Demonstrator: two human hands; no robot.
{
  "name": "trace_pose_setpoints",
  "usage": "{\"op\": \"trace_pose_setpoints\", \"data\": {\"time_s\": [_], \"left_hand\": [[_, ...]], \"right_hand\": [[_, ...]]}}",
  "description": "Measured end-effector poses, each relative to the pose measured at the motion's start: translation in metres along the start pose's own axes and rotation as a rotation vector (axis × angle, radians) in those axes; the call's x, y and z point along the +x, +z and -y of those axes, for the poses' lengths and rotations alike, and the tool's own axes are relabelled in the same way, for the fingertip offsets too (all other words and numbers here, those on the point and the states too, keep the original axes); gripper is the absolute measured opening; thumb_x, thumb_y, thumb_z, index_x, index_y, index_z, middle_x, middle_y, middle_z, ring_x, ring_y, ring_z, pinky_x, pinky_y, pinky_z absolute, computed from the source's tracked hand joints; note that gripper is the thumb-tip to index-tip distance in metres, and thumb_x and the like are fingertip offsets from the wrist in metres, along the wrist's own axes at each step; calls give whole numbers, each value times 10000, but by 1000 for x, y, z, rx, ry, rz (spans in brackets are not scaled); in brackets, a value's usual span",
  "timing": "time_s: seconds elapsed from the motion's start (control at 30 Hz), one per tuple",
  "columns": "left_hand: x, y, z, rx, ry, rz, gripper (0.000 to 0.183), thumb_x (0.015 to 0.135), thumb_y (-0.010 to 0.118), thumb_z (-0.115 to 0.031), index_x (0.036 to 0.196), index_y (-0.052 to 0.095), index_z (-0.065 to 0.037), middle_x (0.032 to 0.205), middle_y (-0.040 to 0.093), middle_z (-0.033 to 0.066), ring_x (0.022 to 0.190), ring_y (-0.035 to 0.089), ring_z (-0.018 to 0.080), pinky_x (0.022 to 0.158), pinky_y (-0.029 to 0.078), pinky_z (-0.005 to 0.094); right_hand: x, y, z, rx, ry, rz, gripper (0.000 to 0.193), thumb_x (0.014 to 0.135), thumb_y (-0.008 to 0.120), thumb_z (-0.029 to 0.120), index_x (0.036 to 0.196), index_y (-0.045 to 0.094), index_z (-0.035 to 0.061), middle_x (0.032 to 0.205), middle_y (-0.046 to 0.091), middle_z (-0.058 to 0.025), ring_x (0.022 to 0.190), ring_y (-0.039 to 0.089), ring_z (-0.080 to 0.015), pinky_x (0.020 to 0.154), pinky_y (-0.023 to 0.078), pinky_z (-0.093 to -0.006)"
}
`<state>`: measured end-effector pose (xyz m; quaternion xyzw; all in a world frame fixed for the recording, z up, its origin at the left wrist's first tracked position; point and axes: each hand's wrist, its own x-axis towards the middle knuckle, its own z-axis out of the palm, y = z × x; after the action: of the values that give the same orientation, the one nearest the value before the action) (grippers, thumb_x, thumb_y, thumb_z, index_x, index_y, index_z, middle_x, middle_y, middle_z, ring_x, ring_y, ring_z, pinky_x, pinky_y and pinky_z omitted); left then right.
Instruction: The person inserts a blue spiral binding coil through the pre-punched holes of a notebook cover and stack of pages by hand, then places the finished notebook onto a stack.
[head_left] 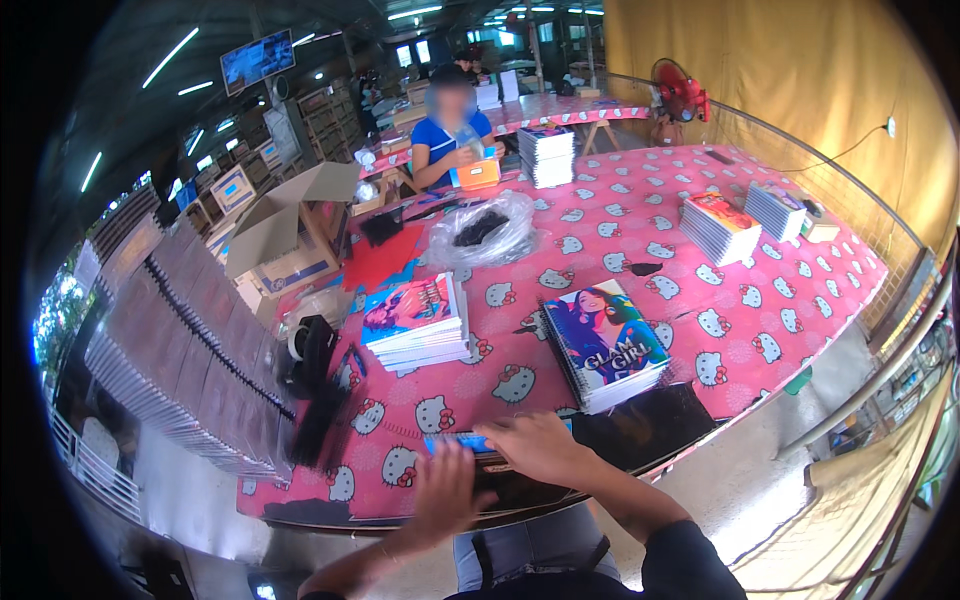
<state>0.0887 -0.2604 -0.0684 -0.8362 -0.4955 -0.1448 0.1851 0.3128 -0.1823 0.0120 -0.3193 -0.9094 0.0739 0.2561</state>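
Note:
At the table's near edge, a blue-covered notebook [452, 440] lies low, mostly hidden beneath my hands. My right hand [540, 447] reaches across it, its fingers bent over the far edge. Smeared by motion, my left hand [446, 488] is over its left part with fingers stretched out. Just beyond my right hand stands a stack of spiral notebooks [605, 345] with colourful covers and black wire along the left side. To the left is a stack of page blocks [415, 320] with a bright illustrated top cover. A black sheet [650, 425] lies beside my right hand.
Tall rows of wire-bound notebooks [190, 350] flank the table's left side near an open carton [285, 230]. Black binding wires [325, 400] lie close to them. Beyond are a clear plastic bag [485, 225], a seated co-worker [450, 130] and more notebook stacks [720, 228].

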Motion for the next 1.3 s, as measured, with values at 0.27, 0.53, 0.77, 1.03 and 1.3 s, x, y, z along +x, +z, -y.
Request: {"op": "trace_pose_setpoints", "data": {"time_s": [0.27, 0.53, 0.77, 1.03, 1.3], "left_hand": [[10, -1, -4, -4, 60, -10, 817, 963, 484, -583, 1436, 439, 83, 1497, 437, 292, 1444, 370, 426, 1153, 203, 660], [5, -13, -19, -37, 29, -55, 854, 889, 616, -596, 1408, 474, 66, 1502, 432, 281, 1440, 379, 411, 1112, 227, 703], [95, -88, 31, -371, -33, 343, 463, 954, 627, -395, 1229, 623, -23, 1441, 483, 258, 1376, 440, 441, 1099, 241, 719], [46, -41, -12, 108, -35, 160, 866, 849, 647, -603, 1384, 477, 56, 1453, 454, 298, 1428, 382, 405, 1098, 262, 708], [65, -55, -12, 283, -23, 107, 874, 861, 619, -614, 1428, 464, 33, 1469, 474, 247, 1397, 423, 382, 1113, 295, 643]], "right_hand": [[5, -2, 1, -25, 85, 82, 340, 900, 653, 284, 1189, 590, 116, 896, 702, -104, 774, 702, -334, 635, 531, -437], [-36, -40, -10, 28, -14, -262, 602, 879, 759, 185, 1411, 491, 104, 1194, 682, -165, 1041, 687, -279, 870, 535, -381], [-55, 37, -33, 952, 281, -243, 331, 885, 776, 58, 1199, 678, 30, 1091, 748, -99, 953, 700, -120, 812, 539, -274], [-42, 49, -19, 889, 294, -392, 245, 866, 807, 114, 1081, 721, 33, 960, 759, -95, 828, 713, -129, 737, 542, -268], [-42, 46, -16, 790, 335, -412, 332, 863, 808, 104, 1145, 659, 9, 1036, 742, -90, 912, 700, -131, 802, 543, -284]]}}
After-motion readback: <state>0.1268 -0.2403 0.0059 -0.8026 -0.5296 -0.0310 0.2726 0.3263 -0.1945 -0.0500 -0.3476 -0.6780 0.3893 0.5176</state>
